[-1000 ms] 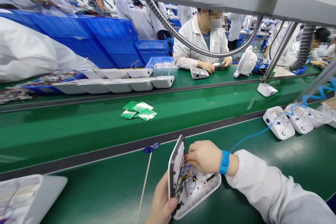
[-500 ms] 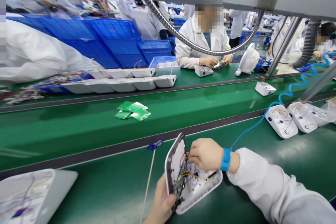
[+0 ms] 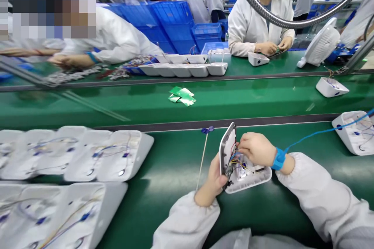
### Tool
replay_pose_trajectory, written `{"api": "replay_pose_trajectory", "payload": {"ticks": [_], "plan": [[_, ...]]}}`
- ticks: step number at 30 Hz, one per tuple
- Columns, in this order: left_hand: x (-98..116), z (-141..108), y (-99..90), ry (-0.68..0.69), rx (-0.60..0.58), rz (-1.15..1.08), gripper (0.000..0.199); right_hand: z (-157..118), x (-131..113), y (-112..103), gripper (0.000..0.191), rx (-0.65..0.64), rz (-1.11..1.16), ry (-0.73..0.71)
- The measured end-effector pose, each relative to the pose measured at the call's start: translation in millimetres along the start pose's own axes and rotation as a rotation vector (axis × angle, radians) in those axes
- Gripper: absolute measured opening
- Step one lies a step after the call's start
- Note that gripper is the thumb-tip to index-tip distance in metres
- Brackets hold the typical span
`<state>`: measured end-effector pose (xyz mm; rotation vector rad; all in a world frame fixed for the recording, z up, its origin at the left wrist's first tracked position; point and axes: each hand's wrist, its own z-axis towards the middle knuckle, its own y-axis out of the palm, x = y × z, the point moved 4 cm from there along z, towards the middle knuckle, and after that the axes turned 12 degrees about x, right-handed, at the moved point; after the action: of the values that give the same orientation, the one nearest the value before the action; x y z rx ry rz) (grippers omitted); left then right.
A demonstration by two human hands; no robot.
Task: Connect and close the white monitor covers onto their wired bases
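A white housing (image 3: 248, 181) with coloured wires inside lies on the green table. Its lid panel (image 3: 227, 149), carrying a circuit board on the inner side, stands tilted up at the housing's left edge. My left hand (image 3: 214, 175) grips this panel by its lower left edge, thumb in front. Over the housing, my right hand (image 3: 255, 148) has its fingers bent and pressed together beside the panel's inner face, near the wires; what the fingertips hold is hidden. A blue strap (image 3: 279, 158) with a coiled cord circles my right wrist.
Several open white housings with wires (image 3: 117, 155) stand at the left, another (image 3: 358, 134) at the right. A thin stick with a purple end (image 3: 203, 155) is left of my hands. Green sheets (image 3: 182, 96) lie on the belt. Co-workers in white sit across it.
The view has swung left, so my hands and the housing appear further right and more left-hand housings show. Both hands keep about the same places at the panel and housing.
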<state>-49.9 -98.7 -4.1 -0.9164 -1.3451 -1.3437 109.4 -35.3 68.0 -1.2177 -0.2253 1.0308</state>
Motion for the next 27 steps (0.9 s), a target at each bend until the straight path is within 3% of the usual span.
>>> {"api": "replay_pose_trajectory", "payload": {"ticks": [10,18,23,27], "plan": [[3.4,-1.0,0.4,0.032,-0.024,-0.005,0.086,1.4,-1.9,-2.7,0.02,-0.009,-0.017,0.018],[16.8,0.9,11.1,0.044,-0.013,0.034,0.086,2.8,-5.2,-5.4,0.025,-0.002,-0.044,-0.028],[29.2,3.3,25.2,0.064,-0.098,0.037,0.09,4.8,-7.4,-6.4,0.023,-0.057,-0.142,0.009],[29.8,2.9,27.6,0.079,-0.094,0.058,0.09,4.6,-10.2,-4.0,0.021,-0.094,-0.18,0.053]]}}
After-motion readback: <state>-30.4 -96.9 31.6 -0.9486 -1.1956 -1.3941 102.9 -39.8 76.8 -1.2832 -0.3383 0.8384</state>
